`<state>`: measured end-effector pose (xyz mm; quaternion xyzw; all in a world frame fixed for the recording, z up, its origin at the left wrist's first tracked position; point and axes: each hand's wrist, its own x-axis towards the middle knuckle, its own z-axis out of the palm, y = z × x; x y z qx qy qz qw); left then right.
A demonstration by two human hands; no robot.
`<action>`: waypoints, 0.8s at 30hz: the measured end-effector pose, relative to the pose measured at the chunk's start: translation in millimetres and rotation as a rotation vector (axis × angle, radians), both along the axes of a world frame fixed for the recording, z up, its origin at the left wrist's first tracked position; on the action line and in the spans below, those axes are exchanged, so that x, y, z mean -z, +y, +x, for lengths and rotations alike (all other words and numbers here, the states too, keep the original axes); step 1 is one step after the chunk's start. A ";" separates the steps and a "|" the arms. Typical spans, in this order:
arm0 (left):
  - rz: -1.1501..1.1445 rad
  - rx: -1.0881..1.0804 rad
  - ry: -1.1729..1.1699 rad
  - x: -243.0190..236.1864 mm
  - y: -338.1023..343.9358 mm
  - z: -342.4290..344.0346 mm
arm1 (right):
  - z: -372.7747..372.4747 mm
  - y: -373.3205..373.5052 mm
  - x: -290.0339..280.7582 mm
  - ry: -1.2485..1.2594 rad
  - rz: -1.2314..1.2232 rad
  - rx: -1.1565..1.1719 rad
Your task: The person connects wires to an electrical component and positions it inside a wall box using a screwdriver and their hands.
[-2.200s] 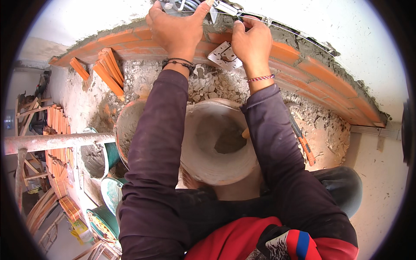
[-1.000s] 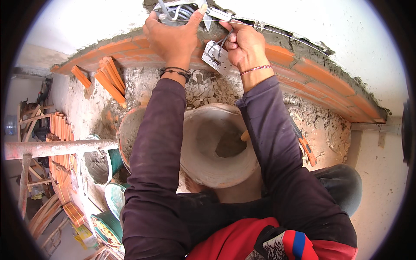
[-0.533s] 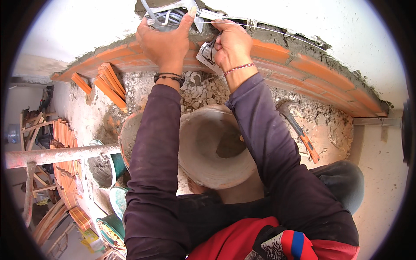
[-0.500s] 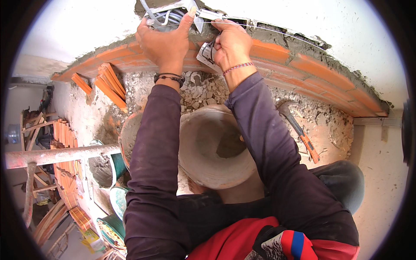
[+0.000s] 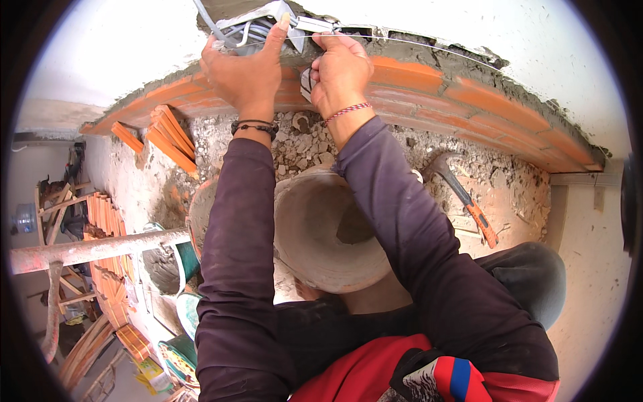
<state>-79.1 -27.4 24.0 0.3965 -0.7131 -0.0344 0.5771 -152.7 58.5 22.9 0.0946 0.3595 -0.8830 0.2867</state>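
At the top of the low brick wall, my left hand [image 5: 244,80] grips an open metal box [image 5: 276,11] full of grey cables [image 5: 249,31]. Its thumb presses the box's right edge and its fingers curl at the left side. My right hand [image 5: 343,70] is closed just right of the box, its fingertips pinched at a thin pale string [image 5: 408,41] that runs rightward along the wall. A pale strip [image 5: 313,25] extends from the box above those fingertips. Beneath the right hand, a silvery piece with dark lines [image 5: 307,85] shows partly; the rest is hidden.
The curved brick wall [image 5: 495,110] has wet mortar on top. Below my arms stands a round mortar bucket [image 5: 305,261]. A claw hammer [image 5: 465,197] lies on the rubble to the right. Loose bricks [image 5: 171,137], a horizontal pole [image 5: 100,249] and green buckets [image 5: 187,260] are left.
My right hand has shifted slightly left, and the silvery piece beneath it is more hidden. My left hand keeps its grip on the box. The view has shifted a little.
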 end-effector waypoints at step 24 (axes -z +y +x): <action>-0.010 -0.037 0.013 6.4 -5.5 0.9 | -23.3 13.4 -18.0 -0.156 0.018 -0.372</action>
